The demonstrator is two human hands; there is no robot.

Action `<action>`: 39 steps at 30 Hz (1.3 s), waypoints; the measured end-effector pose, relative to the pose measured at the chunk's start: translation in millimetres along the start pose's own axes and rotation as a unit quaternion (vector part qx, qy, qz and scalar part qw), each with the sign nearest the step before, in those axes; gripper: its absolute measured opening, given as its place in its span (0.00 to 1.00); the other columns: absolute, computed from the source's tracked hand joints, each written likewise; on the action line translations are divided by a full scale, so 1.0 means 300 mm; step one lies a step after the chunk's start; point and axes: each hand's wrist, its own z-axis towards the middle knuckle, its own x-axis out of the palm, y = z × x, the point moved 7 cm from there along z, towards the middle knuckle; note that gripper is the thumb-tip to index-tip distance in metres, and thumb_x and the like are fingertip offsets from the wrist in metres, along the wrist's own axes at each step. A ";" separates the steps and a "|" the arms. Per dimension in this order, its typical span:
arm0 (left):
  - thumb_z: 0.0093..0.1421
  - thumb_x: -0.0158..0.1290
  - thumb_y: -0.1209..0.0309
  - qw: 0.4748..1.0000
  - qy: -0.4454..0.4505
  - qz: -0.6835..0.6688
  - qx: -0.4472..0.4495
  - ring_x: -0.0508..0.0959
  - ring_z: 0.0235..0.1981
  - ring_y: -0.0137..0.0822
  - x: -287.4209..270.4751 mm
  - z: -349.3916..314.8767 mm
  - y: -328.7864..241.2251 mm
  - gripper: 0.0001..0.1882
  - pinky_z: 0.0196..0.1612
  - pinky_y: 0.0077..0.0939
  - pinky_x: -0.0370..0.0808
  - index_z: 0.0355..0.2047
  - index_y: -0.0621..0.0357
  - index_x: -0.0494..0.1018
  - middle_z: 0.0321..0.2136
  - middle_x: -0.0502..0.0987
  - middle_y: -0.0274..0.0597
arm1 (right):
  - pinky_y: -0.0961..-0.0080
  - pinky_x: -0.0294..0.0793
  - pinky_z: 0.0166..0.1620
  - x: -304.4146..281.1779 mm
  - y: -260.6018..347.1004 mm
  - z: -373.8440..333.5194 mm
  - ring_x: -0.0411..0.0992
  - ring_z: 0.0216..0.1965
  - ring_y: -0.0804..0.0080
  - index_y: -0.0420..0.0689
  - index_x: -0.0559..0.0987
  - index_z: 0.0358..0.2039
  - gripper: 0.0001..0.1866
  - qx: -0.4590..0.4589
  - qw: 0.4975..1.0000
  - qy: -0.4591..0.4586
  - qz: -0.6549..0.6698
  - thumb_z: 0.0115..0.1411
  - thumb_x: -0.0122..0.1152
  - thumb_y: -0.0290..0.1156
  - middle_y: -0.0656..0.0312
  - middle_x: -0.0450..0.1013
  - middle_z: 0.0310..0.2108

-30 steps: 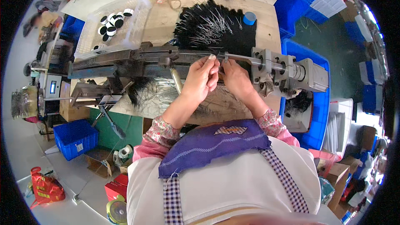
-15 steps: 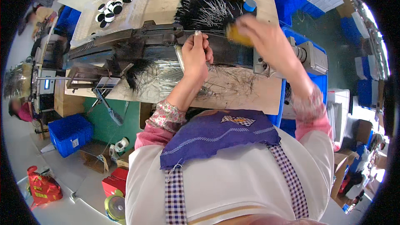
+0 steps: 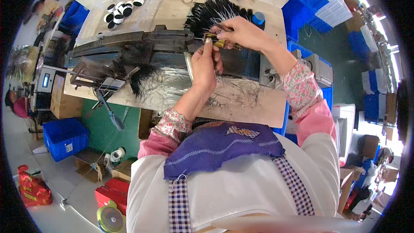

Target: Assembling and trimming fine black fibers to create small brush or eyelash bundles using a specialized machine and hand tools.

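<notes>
My left hand (image 3: 205, 65) is closed in a pinch at the right end of the long dark metal machine (image 3: 168, 38), apparently on a thin wire (image 3: 199, 39). Close against its fingertips, my right hand (image 3: 241, 34) grips a yellow-and-dark hand tool (image 3: 220, 43); the fingers cover too much of it to tell its exact kind. Just beyond both hands lies a pile of black bristle brushes (image 3: 207, 13) with twisted wire stems. Below the left hand, a bundle of silvery wires (image 3: 172, 84) rests along the bench.
A clear plastic tray (image 3: 92, 23) at the far left holds several black-and-white round caps (image 3: 118, 18). A blue-capped bottle (image 3: 258, 18) stands right of the brushes. Black loose bristles (image 3: 140, 80) hang near a metal bracket (image 3: 92, 75). Blue crates (image 3: 330, 67) flank the wooden bench (image 3: 254, 114).
My right hand has moved left with the yellow tool, from beside the brush pile to my left fingertips. The left hand stays pinched at the machine's end. The view has shifted slightly.
</notes>
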 end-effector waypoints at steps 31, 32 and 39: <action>0.61 0.31 0.35 0.945 0.131 -0.289 -0.082 0.59 0.61 0.43 0.051 -0.034 -0.062 0.43 0.66 0.43 0.51 0.55 0.68 0.57 0.56 0.62 0.49 | 0.70 0.64 0.42 0.011 0.168 -0.091 0.72 0.32 0.69 0.48 0.82 0.31 0.08 -0.226 0.889 -0.200 -0.345 0.50 0.60 0.31 0.65 0.71 0.25; 0.61 0.31 0.36 0.944 0.126 -0.292 -0.092 0.59 0.61 0.43 0.050 -0.036 -0.063 0.43 0.66 0.43 0.51 0.55 0.68 0.56 0.56 0.62 0.49 | 0.70 0.64 0.42 0.014 0.175 -0.096 0.72 0.32 0.69 0.48 0.82 0.31 0.08 -0.233 0.887 -0.196 -0.348 0.48 0.60 0.30 0.65 0.70 0.24; 0.62 0.31 0.37 0.936 0.160 -0.299 -0.093 0.60 0.60 0.43 0.073 -0.020 -0.078 0.42 0.65 0.39 0.52 0.55 0.68 0.57 0.55 0.63 0.47 | 0.70 0.64 0.41 0.044 0.233 -0.149 0.72 0.30 0.71 0.50 0.81 0.30 0.11 -0.275 0.845 -0.222 -0.400 0.43 0.59 0.28 0.67 0.68 0.23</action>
